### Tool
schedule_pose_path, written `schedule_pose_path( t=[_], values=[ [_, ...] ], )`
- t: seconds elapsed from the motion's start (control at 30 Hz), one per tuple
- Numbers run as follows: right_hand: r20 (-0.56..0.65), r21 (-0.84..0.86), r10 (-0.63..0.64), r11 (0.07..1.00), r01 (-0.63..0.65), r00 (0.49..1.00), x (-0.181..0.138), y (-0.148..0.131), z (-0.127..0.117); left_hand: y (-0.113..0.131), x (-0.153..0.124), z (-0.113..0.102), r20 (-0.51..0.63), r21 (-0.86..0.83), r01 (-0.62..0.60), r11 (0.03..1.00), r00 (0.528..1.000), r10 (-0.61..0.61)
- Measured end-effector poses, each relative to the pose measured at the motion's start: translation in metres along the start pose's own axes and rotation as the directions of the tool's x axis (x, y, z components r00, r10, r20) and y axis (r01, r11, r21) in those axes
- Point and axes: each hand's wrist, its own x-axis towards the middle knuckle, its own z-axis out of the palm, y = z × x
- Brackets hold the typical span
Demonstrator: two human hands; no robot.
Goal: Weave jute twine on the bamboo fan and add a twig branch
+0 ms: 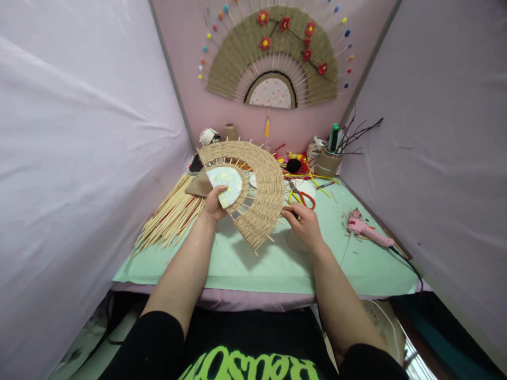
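Fan (269,182) is tilting above the bench (253,277); left grip (216,206) is pinching its pale centre (228,182); right grip (304,224) is pressing its fingertips together at the outer rim (282,191), whether around anything I cannot tell; the fan is looking light and springy, its stick ends (271,239) probably fragile, so the centre is offering the safest hold.

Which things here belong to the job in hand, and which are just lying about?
Job in hand:
tan woven arc-shaped fan, held by the left hand, with the right hand at its outer edge
probably the heap of thin pale sticks, like those in the fan

Apparently just about, untouched:
pink pistol-shaped glue gun
orange-handled scissors
dark bare twigs in a round brown pot
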Motion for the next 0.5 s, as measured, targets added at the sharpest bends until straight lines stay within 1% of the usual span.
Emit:
schedule_pose_path(
  t=[0.2,0.37,0.5],
  values=[
    [-0.073,-0.005,0.019,1.000,-0.020,0.997,0.0007,0.0005,-0.0011,0.0025,-0.0014,0.0000,0.015,0.005,0.022,1.000,1.000,-0.022],
    [-0.175,-0.011,-0.052,0.999,0.051,0.983,0.0019,0.0010,-0.0041,0.0037,0.0008,-0.0048,0.039,-0.020,0.030,0.999,0.999,-0.030],
    [-0.223,-0.038,-0.098,0.995,0.092,0.970,0.0022,0.0029,-0.0038,0.0033,0.0020,-0.0070,0.056,0.001,0.050,0.999,0.997,-0.050]
  ],
)
